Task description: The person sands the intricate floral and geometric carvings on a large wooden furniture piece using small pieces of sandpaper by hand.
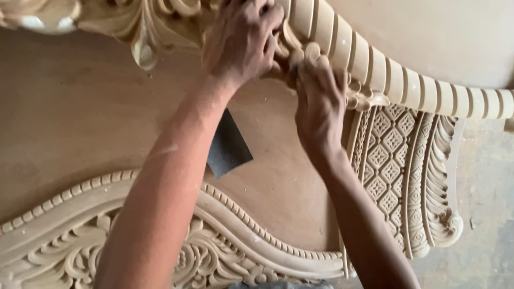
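Note:
A large carved wooden panel (80,123) fills the head view, with a ribbed curved rail (385,69) across its top right and leafy scrollwork. My left hand (241,40) presses on the carved leaf work just under the rail, fingers bent. My right hand (318,101) is right beside it, fingertips pinched against the same carving; whether they hold something small is hidden. Both hands and forearms are dusted with fine wood powder.
A dark grey sheet of sandpaper (227,147) lies on the flat panel under my left forearm. A beaded, scroll-carved border (257,235) runs along the bottom. A lattice-carved section (393,155) stands at right, with dusty concrete floor (487,187) beyond.

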